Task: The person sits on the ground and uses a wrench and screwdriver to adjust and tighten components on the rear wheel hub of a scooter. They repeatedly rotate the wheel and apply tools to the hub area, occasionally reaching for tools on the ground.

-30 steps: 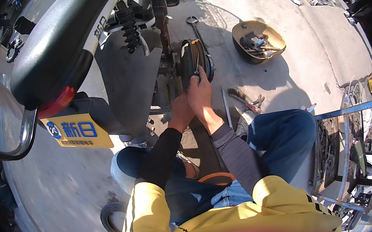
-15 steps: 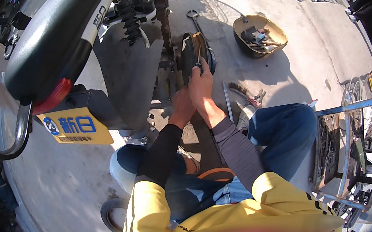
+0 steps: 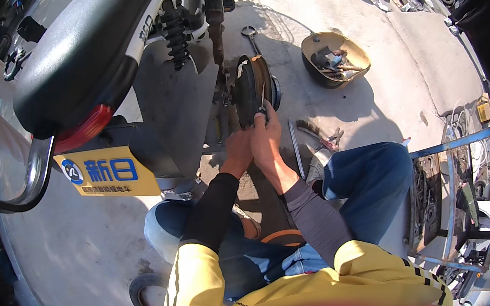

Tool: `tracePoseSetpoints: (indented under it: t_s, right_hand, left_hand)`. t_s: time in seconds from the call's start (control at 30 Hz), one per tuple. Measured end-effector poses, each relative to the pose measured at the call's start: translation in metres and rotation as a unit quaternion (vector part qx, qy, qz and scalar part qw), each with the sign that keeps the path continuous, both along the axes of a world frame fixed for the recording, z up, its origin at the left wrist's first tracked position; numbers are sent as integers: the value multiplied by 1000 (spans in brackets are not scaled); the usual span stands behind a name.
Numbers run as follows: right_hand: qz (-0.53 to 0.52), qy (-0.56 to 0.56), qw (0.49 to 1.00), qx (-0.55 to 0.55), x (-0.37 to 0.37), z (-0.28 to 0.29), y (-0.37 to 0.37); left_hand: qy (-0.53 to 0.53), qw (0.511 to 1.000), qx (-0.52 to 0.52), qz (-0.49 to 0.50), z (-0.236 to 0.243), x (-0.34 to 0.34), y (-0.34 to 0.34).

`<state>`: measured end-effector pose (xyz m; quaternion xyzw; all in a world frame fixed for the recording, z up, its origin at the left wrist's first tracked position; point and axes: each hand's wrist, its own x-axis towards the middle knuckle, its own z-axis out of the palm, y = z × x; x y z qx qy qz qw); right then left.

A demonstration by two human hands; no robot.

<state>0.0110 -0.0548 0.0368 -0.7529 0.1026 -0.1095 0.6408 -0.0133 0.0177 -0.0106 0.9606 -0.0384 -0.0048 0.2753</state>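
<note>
In front of me stands a scooter's wheel (image 3: 246, 88), dark on its side and rusty brown along its rim. My right hand (image 3: 267, 141) is closed around the dark handle of a thin-shafted tool that looks like a screwdriver (image 3: 263, 93), its shaft lying along the rim. Close beside it, my left hand (image 3: 239, 152) is curled at the wheel's near lower edge; its fingertips and whatever they grip are hidden. Beyond the wheel, a large wrench (image 3: 251, 38) rests on the ground. A long metal bar (image 3: 295, 146) lies right of my right hand.
The scooter's black seat (image 3: 78, 63) and yellow plate (image 3: 108, 174) rise at the left. A tan basin (image 3: 337, 57) of tools stands to the right. Pliers (image 3: 331, 140) lie near my knee, a tyre (image 3: 147, 297) lies lower left, and a blue metal frame (image 3: 454, 143) stands right.
My right hand has drawn back toward me along the rim with the tool, and my left hand has come slightly nearer too. The whole view has shifted a little.
</note>
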Motion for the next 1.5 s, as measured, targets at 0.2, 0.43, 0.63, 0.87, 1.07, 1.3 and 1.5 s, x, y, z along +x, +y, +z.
tracePoseSetpoints:
  t_s: [0.2, 0.43, 0.63, 0.87, 1.07, 1.3, 1.5]
  right_hand:
    - [24, 29, 999, 2, 1, 28, 8]
    - [21, 30, 998, 56, 35, 34, 11]
    - [22, 50, 997, 58, -3, 11, 5]
    - [-22, 58, 987, 146, 33, 27, -8]
    - [-29, -26, 994, -102, -42, 8, -108]
    - [20, 236, 901, -364, -30, -111, -200]
    - [51, 196, 845, -494, 13, -188, -283]
  left_hand:
    - [-81, 997, -10, 6, -24, -1, 10]
    - [-167, 984, -61, -24, -20, 4, 9]
    - [-27, 999, 24, -25, -8, -1, 10]
    - [-18, 999, 34, -16, -15, 7, 4]
    - [9, 1000, 19, -4, -5, 3, 13]
    - [-19, 965, -233, 116, 54, 34, -1]
    - [14, 948, -290, 131, 68, 32, 11]
